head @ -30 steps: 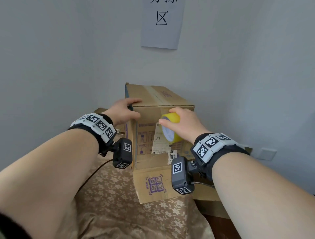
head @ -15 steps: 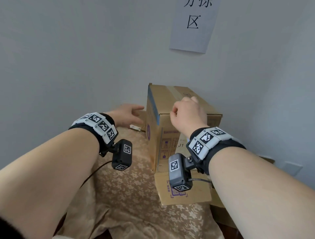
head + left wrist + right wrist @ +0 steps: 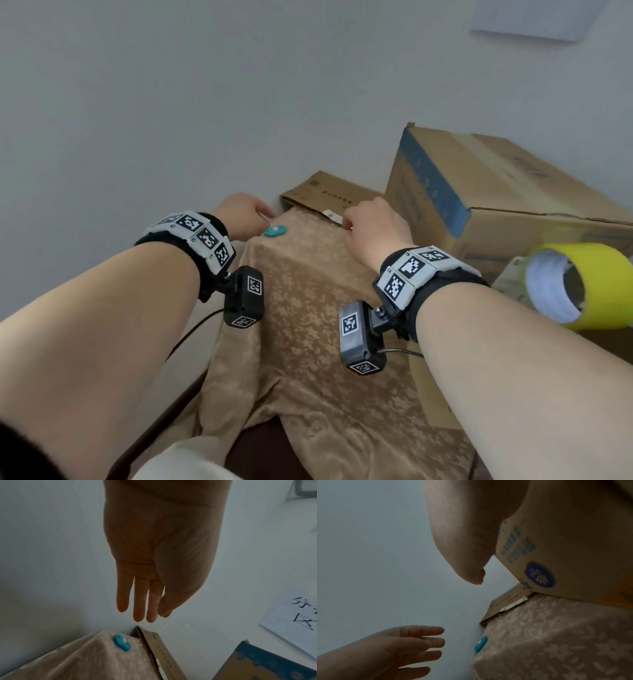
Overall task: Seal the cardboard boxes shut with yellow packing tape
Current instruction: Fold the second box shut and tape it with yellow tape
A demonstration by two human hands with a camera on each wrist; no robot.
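Observation:
A big cardboard box (image 3: 513, 192) with a blue edge stands at the right on the cloth-covered table (image 3: 308, 308). The yellow tape roll (image 3: 606, 274) lies on its side in front of it at the far right, with no hand on it. My left hand (image 3: 262, 222) is open with straight fingers (image 3: 137, 608), just above a small teal object (image 3: 275, 231) at the table's far corner. My right hand (image 3: 349, 226) hovers beside the box's left face (image 3: 573, 547), fingers curled, holding nothing.
A flat piece of cardboard (image 3: 325, 193) lies against the wall between the teal object and the big box. Grey walls close in behind and on the left. A paper sign (image 3: 291, 615) hangs on the wall. The cloth drapes over the table's near edge.
My right hand has let go of the tape roll, which now lies at the right. Both hands have left the box and moved left, the left one toward the teal object.

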